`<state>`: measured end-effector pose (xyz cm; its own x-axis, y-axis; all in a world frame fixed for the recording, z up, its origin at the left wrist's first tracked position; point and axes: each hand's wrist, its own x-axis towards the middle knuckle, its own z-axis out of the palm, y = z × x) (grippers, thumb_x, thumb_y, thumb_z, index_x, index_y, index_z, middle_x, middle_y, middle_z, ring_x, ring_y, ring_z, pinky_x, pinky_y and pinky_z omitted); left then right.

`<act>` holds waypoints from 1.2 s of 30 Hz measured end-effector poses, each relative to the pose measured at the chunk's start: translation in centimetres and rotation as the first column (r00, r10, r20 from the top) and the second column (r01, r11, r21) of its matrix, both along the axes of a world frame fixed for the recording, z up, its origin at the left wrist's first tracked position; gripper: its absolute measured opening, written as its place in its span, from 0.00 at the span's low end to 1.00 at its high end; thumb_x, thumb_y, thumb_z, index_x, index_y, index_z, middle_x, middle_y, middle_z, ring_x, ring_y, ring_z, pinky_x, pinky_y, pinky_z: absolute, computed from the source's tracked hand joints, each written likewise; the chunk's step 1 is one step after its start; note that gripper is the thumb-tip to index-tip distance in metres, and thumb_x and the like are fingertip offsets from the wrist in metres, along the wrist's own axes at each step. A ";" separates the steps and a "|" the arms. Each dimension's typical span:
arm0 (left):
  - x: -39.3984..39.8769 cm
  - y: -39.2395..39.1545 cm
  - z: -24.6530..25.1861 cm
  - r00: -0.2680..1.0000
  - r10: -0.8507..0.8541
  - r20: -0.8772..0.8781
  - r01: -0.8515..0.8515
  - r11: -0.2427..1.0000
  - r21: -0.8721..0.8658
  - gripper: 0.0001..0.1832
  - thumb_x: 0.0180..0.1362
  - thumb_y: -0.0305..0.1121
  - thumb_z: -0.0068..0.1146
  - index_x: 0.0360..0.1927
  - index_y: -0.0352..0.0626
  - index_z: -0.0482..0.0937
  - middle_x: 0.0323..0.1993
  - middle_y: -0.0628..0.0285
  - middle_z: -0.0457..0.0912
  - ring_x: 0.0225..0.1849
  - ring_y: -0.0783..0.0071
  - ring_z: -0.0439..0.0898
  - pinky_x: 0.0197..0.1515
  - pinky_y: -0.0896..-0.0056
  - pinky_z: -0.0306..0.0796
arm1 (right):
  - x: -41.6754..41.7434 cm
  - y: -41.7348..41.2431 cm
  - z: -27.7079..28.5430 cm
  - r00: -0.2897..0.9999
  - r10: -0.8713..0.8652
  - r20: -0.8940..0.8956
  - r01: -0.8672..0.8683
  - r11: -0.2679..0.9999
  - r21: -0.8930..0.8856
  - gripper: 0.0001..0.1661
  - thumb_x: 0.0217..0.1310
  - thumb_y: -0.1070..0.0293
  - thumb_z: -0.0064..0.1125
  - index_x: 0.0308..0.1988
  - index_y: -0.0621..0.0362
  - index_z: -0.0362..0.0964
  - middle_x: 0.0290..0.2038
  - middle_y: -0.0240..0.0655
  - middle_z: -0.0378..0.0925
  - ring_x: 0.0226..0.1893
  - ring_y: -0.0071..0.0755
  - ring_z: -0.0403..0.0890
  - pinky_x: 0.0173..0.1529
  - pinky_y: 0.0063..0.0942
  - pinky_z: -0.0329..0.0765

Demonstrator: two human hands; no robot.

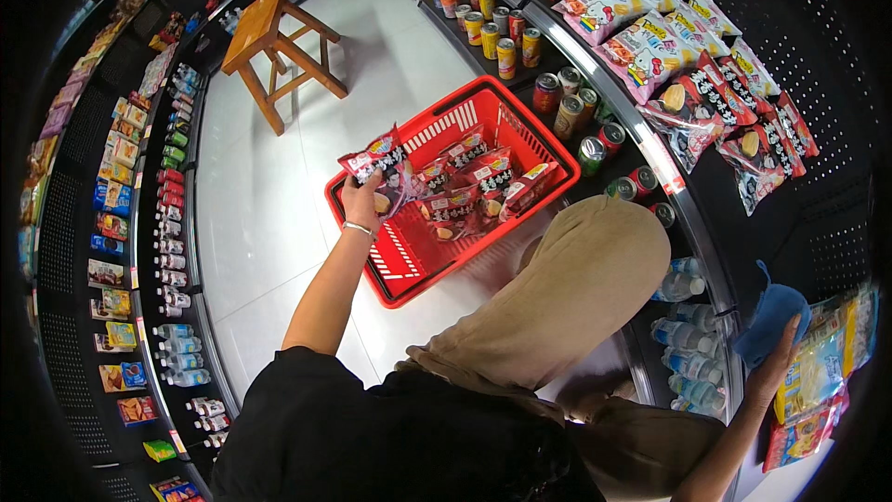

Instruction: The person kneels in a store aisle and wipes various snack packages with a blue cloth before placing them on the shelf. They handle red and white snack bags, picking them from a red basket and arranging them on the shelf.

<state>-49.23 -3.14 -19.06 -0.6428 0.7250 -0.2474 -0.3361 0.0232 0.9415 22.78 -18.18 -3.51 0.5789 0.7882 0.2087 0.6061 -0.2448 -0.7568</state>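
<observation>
My left hand [362, 199] grips a red and black snack bag [390, 178] over the left end of a red plastic shopping basket [453, 261]. Several similar red snack bags [491, 178] lie inside the basket, which rests on the floor. At the right, my right hand [777, 355] holds a blue cloth [779, 317] beside the shelf edge. Just past that hand, yellow and red packets [812, 390] sit on the shelf. Farther up the same shelf stand red and black snack bags [697, 104], close to white and pink Hello Kitty bags [644, 56].
A wooden stool [261, 28] stands on the pale tiled floor [265, 223]. Drink cans [505, 56] and water bottles [686, 341] fill the low right shelf, close to my bent knee [613, 244]. Along the left runs a shelf [143, 279] with bottles and packaged snacks.
</observation>
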 end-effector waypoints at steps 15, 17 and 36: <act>1.7 3.8 -3.3 0.885 -0.002 -0.465 -0.039 0.996 -0.080 0.25 0.51 0.18 0.63 0.55 0.33 0.73 0.52 0.53 0.78 0.51 0.65 0.77 0.52 0.68 0.73 | 1.6 -1.8 -2.0 0.901 0.194 0.388 -0.113 0.969 -0.221 0.32 0.76 0.51 0.24 0.68 0.56 0.58 0.69 0.42 0.59 0.71 0.41 0.56 0.75 0.39 0.45; 4.3 5.6 -0.3 0.903 -0.018 -0.430 0.055 0.996 0.074 0.20 0.54 0.17 0.59 0.52 0.34 0.74 0.48 0.59 0.79 0.47 0.71 0.77 0.49 0.73 0.73 | -3.8 1.2 1.4 0.987 0.109 0.117 -0.085 0.978 -0.191 0.21 0.75 0.56 0.37 0.55 0.56 0.67 0.53 0.36 0.68 0.55 0.32 0.66 0.62 0.33 0.59; 54.9 13.1 18.4 -0.060 -0.134 -0.989 0.877 0.467 -0.117 0.45 0.48 0.41 0.70 0.63 0.28 0.57 0.59 0.39 0.65 0.60 0.41 0.68 0.63 0.53 0.64 | -10.3 1.0 7.1 0.874 0.478 -0.081 -0.485 0.869 -0.101 0.25 0.71 0.55 0.48 0.40 0.71 0.70 0.29 0.60 0.74 0.30 0.57 0.80 0.37 0.41 0.76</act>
<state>5.72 10.00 -0.63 0.5561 0.6409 0.5291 0.4901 -0.7671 0.4139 12.53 -17.20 3.61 0.1286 0.9884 0.0803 0.6321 -0.0193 -0.7747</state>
